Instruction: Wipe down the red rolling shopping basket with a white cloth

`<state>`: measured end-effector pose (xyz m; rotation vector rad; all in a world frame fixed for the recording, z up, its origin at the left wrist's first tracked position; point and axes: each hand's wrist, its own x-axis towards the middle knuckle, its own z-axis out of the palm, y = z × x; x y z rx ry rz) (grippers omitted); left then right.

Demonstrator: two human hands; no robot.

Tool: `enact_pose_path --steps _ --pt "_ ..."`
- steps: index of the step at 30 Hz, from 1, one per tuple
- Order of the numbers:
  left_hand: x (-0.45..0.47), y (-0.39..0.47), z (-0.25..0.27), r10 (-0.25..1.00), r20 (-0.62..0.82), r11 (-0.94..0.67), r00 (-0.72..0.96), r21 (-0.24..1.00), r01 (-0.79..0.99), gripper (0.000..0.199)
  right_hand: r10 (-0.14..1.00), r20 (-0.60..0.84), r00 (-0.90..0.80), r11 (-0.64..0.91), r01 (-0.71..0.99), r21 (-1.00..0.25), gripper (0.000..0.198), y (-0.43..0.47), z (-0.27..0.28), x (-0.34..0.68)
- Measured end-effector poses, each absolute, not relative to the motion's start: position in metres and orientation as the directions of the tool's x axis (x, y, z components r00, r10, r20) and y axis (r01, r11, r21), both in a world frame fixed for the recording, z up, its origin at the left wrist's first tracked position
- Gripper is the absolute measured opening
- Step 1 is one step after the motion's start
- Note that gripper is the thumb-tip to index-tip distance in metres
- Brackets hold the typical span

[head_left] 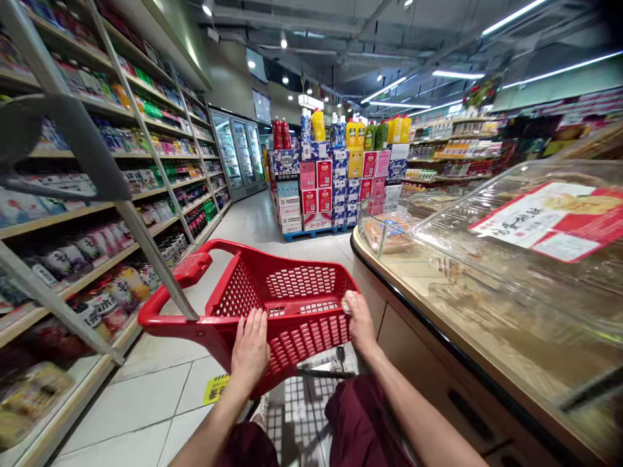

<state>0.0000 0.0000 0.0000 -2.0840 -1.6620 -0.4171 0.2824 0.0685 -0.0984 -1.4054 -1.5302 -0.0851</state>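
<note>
One red shopping cart [292, 320] sits, in the head view, beneath the left hand [250, 347] and the right hand [361, 324], which are apart from each other. The left hand lies flat, fingers stretched over the cart's near edge; the right hand bends its fingers over the edge at the cart's right end. Just right of the right hand is a table [403, 334] bearing a clear case [467, 259]. Shelves [97, 270] stand left of the left hand; stacked cartons [316, 188] topped with bottles [318, 124] stand well beyond both.
</note>
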Motion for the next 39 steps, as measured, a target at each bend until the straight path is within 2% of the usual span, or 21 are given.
enact_pose_path --steps 3,8,10,11,15,17,20,22,27,29,32,34,39 --pt "0.008 -0.001 -0.001 0.836 0.512 -0.142 0.197 -0.145 0.979 0.056 0.702 0.694 0.161 0.355 0.766 -0.536 0.053 0.067 -0.089 0.25" --pt "0.004 -0.003 -0.001 0.833 0.5 -0.175 0.238 -0.169 0.97 0.058 0.661 0.73 -0.174 0.606 0.698 -0.382 0.049 0.061 -0.078 0.193" --pt "0.001 -0.003 -0.003 0.829 0.498 -0.19 0.255 -0.178 0.966 0.059 0.68 0.722 -0.128 0.558 0.73 -0.396 0.047 0.061 -0.079 0.209" --pt "0.0 -0.003 -0.004 0.827 0.5 -0.193 0.258 -0.179 0.965 0.059 0.697 0.715 -0.05 0.491 0.76 -0.426 0.047 0.061 -0.081 0.224" --pt "0.004 -0.002 -0.007 0.822 0.521 -0.172 0.231 -0.16 0.972 0.059 0.698 0.703 0.136 0.343 0.798 -0.495 0.056 0.061 -0.086 0.255" --pt "0.006 -0.002 -0.007 0.825 0.523 -0.158 0.217 -0.155 0.975 0.059 0.7 0.708 0.099 0.373 0.794 -0.48 0.058 0.058 -0.086 0.232" --pt "0.003 -0.004 -0.007 0.834 0.496 -0.177 0.242 -0.175 0.969 0.061 0.687 0.718 -0.115 0.542 0.739 -0.4 0.057 0.055 -0.084 0.195" --pt "0.0 -0.005 -0.007 0.835 0.484 -0.191 0.262 -0.192 0.963 0.062 0.684 0.716 -0.136 0.558 0.73 -0.394 0.053 0.058 -0.083 0.202" --pt "0.001 -0.005 -0.01 0.832 0.5 -0.173 0.243 -0.182 0.968 0.061 0.702 0.694 0.161 0.309 0.809 -0.5 0.052 0.064 -0.091 0.254" --pt "0.002 -0.005 -0.01 0.836 0.5 -0.161 0.225 -0.169 0.972 0.06 0.69 0.715 0.109 0.369 0.798 -0.477 0.056 0.06 -0.09 0.24" --pt "0.001 -0.006 -0.007 0.842 0.483 -0.177 0.241 -0.175 0.969 0.06 0.66 0.743 -0.108 0.554 0.738 -0.385 0.059 0.055 -0.086 0.211" --pt "-0.002 -0.007 -0.007 0.839 0.482 -0.185 0.251 -0.181 0.966 0.061 0.663 0.738 -0.129 0.563 0.736 -0.377 0.057 0.057 -0.085 0.215" --pt "-0.002 -0.005 -0.013 0.833 0.507 -0.16 0.223 -0.164 0.973 0.063 0.693 0.695 0.19 0.283 0.815 -0.505 0.051 0.066 -0.094 0.255"
